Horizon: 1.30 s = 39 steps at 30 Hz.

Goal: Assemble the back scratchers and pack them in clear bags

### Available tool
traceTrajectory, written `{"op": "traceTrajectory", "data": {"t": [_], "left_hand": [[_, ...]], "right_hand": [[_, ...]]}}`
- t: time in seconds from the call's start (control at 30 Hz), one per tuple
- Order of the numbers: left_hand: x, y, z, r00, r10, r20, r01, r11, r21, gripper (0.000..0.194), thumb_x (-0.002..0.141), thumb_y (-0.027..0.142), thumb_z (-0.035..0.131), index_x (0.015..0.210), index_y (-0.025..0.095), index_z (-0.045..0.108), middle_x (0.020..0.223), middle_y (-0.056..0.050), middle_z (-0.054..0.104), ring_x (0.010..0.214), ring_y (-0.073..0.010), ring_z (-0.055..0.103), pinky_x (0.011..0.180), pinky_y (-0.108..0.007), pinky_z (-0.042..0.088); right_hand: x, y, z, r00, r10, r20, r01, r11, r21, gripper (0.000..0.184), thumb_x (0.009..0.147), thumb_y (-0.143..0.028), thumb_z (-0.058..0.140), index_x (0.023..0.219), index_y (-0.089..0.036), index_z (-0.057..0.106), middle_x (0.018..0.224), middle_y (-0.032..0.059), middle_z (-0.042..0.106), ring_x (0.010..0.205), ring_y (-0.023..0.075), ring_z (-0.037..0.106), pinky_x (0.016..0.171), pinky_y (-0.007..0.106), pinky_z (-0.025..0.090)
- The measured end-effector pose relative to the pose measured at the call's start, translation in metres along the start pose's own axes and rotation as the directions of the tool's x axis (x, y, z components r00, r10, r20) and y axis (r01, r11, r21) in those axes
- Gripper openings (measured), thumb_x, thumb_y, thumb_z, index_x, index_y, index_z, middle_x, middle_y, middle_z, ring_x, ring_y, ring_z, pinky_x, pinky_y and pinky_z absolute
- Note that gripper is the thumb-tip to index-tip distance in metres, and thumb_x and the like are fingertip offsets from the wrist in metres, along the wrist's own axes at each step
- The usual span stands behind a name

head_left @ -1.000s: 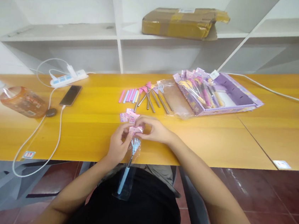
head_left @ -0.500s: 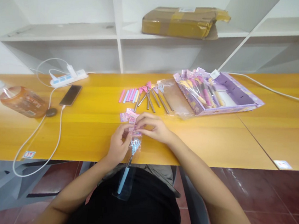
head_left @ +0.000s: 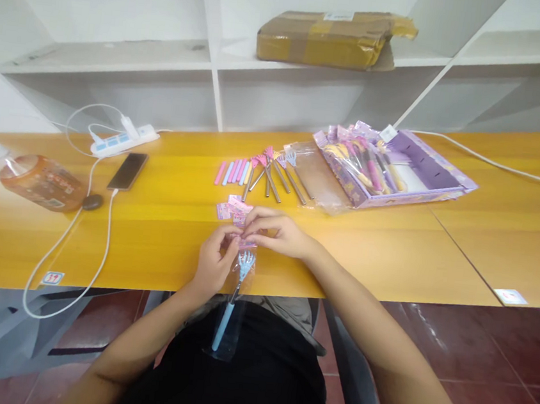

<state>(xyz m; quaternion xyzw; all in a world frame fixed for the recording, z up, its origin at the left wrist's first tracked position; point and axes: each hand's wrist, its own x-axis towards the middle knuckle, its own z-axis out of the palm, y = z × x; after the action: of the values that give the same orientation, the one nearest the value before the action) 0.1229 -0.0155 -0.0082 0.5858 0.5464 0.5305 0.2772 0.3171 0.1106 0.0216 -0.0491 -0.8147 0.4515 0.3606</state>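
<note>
A light-blue back scratcher with a claw-shaped head lies inside a clear plastic bag, which hangs over the table edge onto my lap. At the bag's top is a small pink-purple header card. My left hand pinches the card's left side. My right hand has its fingertips closed on the card's upper edge, close against the left fingers. Just beyond my hands lie several more pink printed cards. The fingertips partly hide the held card.
Behind lie several coloured handle sleeves and metal back scratcher rods, beside empty plastic bags. A purple box holds bagged scratchers. On the left are a phone, power strip and drink bottle. A taped carton sits on the shelf.
My fingers have shifted slightly at the header card, with less of it showing above them now. The bagged back scratcher stays almost in place.
</note>
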Motion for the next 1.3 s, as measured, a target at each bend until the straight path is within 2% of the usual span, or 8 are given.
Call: {"op": "traceTrajectory", "data": {"t": [0.17, 0.33, 0.6, 0.77, 0.93, 1.03, 1.17, 1.3], "left_hand": [[-0.001, -0.006, 0.003, 1.0, -0.011, -0.012, 0.011, 1.0, 0.024, 0.018, 0.107, 0.037, 0.068, 0.12, 0.025, 0.072, 0.111, -0.006, 0.077, 0.1, -0.0227, 0.075, 0.093, -0.036, 0.06], [-0.002, -0.006, 0.003, 1.0, -0.012, -0.014, 0.012, 0.999, 0.03, 0.018, 0.107, 0.036, 0.068, 0.122, 0.026, 0.072, 0.113, -0.007, 0.078, 0.1, -0.0225, 0.075, 0.092, -0.036, 0.06], [-0.003, -0.007, 0.003, 0.998, -0.061, -0.022, 0.059, 0.994, -0.092, 0.021, 0.111, 0.036, 0.06, 0.129, 0.025, 0.061, 0.124, -0.009, 0.075, 0.11, -0.0229, 0.075, 0.097, -0.037, 0.059], [-0.005, -0.007, 0.007, 0.985, -0.081, 0.151, 0.11, 0.975, -0.195, 0.047, 0.103, 0.023, 0.066, 0.141, 0.026, 0.039, 0.135, -0.013, 0.073, 0.115, -0.0239, 0.076, 0.1, -0.041, 0.059], [-0.009, -0.005, 0.007, 0.959, -0.133, 0.252, 0.162, 0.982, -0.098, 0.063, 0.087, 0.008, 0.069, 0.137, 0.026, 0.036, 0.104, -0.002, 0.076, 0.079, -0.0174, 0.071, 0.073, -0.03, 0.054], [-0.01, -0.003, 0.008, 0.944, -0.158, 0.29, 0.213, 0.962, -0.169, 0.063, 0.087, 0.009, 0.071, 0.137, 0.027, 0.035, 0.102, -0.001, 0.075, 0.075, -0.0151, 0.07, 0.071, -0.028, 0.053], [-0.008, 0.001, 0.013, 0.99, -0.11, 0.088, 0.136, 0.898, -0.418, 0.061, 0.094, 0.025, 0.08, 0.132, 0.03, 0.032, 0.111, -0.002, 0.075, 0.071, -0.012, 0.07, 0.069, -0.026, 0.056], [-0.003, 0.006, 0.012, 0.98, -0.108, -0.166, 0.014, 0.874, -0.486, 0.064, 0.095, 0.041, 0.087, 0.129, 0.031, 0.034, 0.12, -0.004, 0.073, 0.071, -0.0106, 0.07, 0.067, -0.025, 0.059]], "right_hand": [[0.0, 0.003, 0.003, 0.998, 0.065, 0.002, -0.065, 0.998, 0.002, 0.024, 0.103, -0.044, 0.079, 0.103, -0.02, 0.08, 0.104, 0.0089, 0.075, 0.099, 0.0228, 0.071, 0.093, 0.039, 0.058], [-0.005, 0.007, 0.007, 0.964, 0.265, 0.023, -0.266, 0.957, 0.113, 0.03, 0.101, -0.041, 0.079, 0.117, -0.021, 0.064, 0.091, -0.0004, 0.069, 0.077, 0.0144, 0.064, 0.072, 0.026, 0.051], [-0.004, 0.003, 0.006, 0.954, 0.273, 0.127, -0.294, 0.934, 0.201, 0.041, 0.094, -0.018, 0.07, 0.133, -0.022, 0.059, 0.092, -0.0046, 0.06, 0.075, 0.0116, 0.058, 0.069, 0.024, 0.048], [-0.004, 0.002, 0.003, 0.953, 0.274, 0.128, -0.297, 0.928, 0.224, 0.048, 0.088, -0.013, 0.071, 0.133, -0.021, 0.061, 0.098, -0.0021, 0.063, 0.085, 0.0136, 0.062, 0.076, 0.027, 0.051], [-0.003, -0.001, -0.003, 0.944, 0.312, 0.106, -0.327, 0.924, 0.196, 0.043, 0.094, -0.023, 0.076, 0.135, -0.02, 0.062, 0.093, -0.0018, 0.064, 0.084, 0.0148, 0.061, 0.076, 0.027, 0.052], [-0.005, 0.0, -0.007, 0.934, 0.349, 0.08, -0.358, 0.902, 0.243, 0.037, 0.101, -0.031, 0.073, 0.135, -0.02, 0.063, 0.097, 0.0006, 0.066, 0.083, 0.0153, 0.062, 0.076, 0.028, 0.053], [-0.006, 0.005, -0.012, 0.908, 0.412, 0.081, -0.412, 0.837, 0.359, 0.044, 0.104, -0.047, 0.073, 0.137, -0.021, 0.062, 0.098, 0.0011, 0.068, 0.071, 0.0123, 0.059, 0.061, 0.024, 0.048], [-0.005, 0.003, -0.014, 0.788, 0.454, 0.415, -0.596, 0.732, 0.331, 0.053, 0.094, -0.054, 0.085, 0.128, -0.018, 0.068, 0.099, 0.0031, 0.074, 0.074, 0.0127, 0.065, 0.061, 0.023, 0.05]]}}
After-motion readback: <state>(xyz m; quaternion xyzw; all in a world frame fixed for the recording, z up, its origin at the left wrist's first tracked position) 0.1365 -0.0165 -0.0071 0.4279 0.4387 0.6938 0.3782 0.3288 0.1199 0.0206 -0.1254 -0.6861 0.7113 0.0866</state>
